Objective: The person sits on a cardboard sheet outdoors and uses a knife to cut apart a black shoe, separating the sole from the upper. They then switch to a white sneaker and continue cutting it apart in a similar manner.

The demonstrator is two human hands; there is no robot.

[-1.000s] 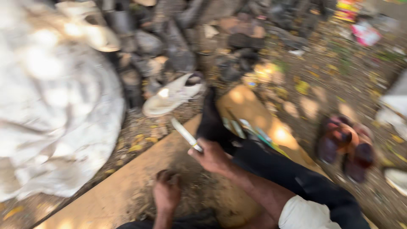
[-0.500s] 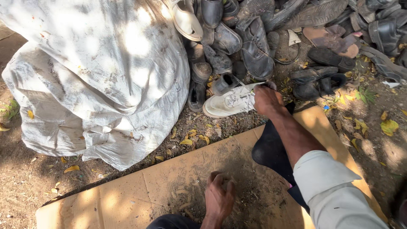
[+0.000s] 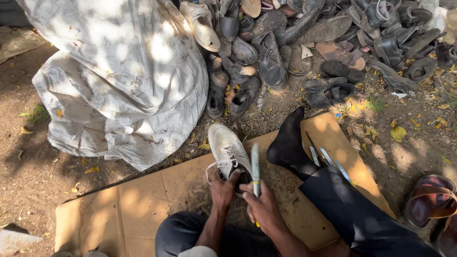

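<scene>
Left hand (image 3: 223,189) gripped the heel of a white sneaker (image 3: 229,151), right hand (image 3: 263,208) closed on a knife (image 3: 255,166) — both near the cardboard sheet's (image 3: 133,209) far edge, bare card leftward, black-socked foot (image 3: 289,145) right, worn leather shoe pile (image 3: 309,43) beyond — woven sack (image 3: 119,71) alongside.
</scene>
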